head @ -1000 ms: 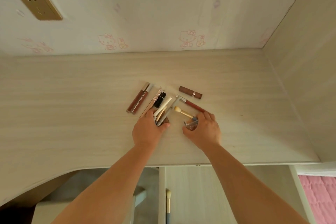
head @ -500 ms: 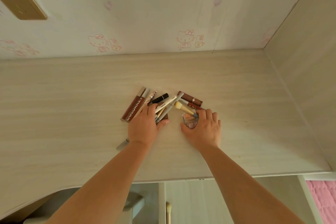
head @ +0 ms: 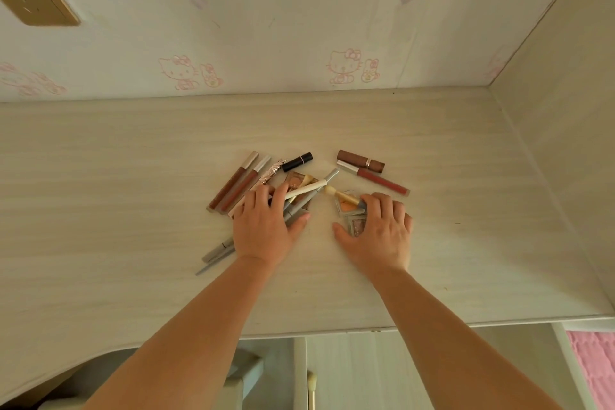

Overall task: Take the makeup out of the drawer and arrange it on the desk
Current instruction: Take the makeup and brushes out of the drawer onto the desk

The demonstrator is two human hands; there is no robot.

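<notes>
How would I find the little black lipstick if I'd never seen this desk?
Start at the desk under the cartoon cat stickers on the wall. Look at the makeup pile just beyond the left hand; at its far edge lies the black lipstick. It is the only black tube, short and stubby, beside long brown gloss tubes.

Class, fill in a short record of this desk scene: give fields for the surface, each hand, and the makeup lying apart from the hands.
surface: pale wood desk
left hand: flat on a heap of pens and brushes
right hand: on a small eyeshadow palette
apart, left: two brown lip gloss tubes
apart, middle: black lipstick
apart, right: brown lipstick, red lip gloss
</notes>
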